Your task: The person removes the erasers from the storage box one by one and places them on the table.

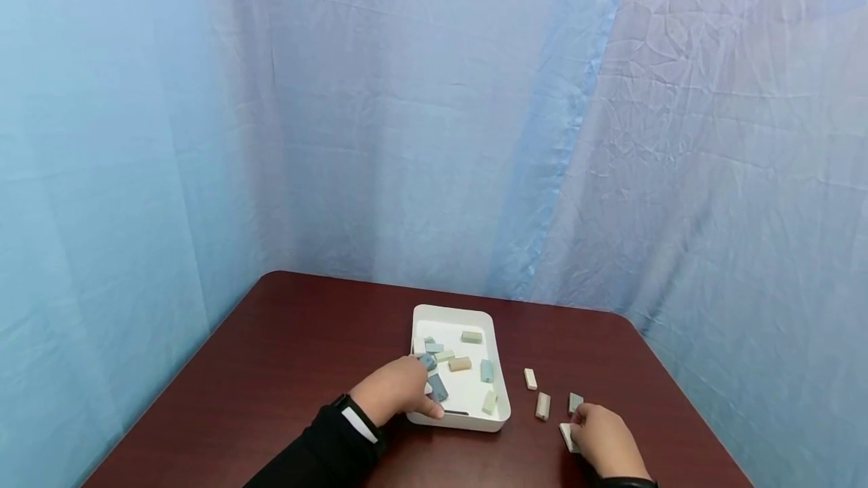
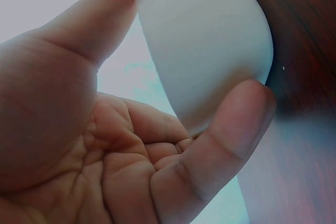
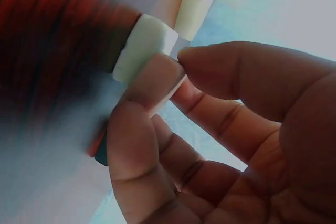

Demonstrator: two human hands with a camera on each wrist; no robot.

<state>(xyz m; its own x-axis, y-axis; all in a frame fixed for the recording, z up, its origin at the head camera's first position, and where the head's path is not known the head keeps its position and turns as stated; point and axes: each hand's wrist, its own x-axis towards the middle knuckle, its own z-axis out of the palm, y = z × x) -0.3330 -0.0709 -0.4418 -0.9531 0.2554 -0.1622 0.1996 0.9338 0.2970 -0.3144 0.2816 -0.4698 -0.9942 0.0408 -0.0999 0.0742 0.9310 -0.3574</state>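
Observation:
At the near left corner of a white tray (image 1: 468, 400), my left hand (image 1: 395, 388) holds the side wall, thumb at the front edge. The left wrist view shows the curled fingers (image 2: 239, 121) against the white wall. Inside the tray lie several small blocks, among them a tan block (image 1: 459, 364) and a slate-blue block (image 1: 438, 387). To the right, my right hand (image 1: 606, 439) pinches a whitish block (image 3: 144, 45) low at the table, its near end hidden by the fingers. A grey-green block (image 1: 575, 402) lies just beyond those fingertips.
Between the tray and my right hand are a beige block (image 1: 543, 407) and a narrow white block (image 1: 530, 379). A pale yellow block (image 3: 196, 11) bears a small dark face mark. Blue cloth (image 1: 434, 134) hangs behind the dark red-brown table (image 1: 325, 315).

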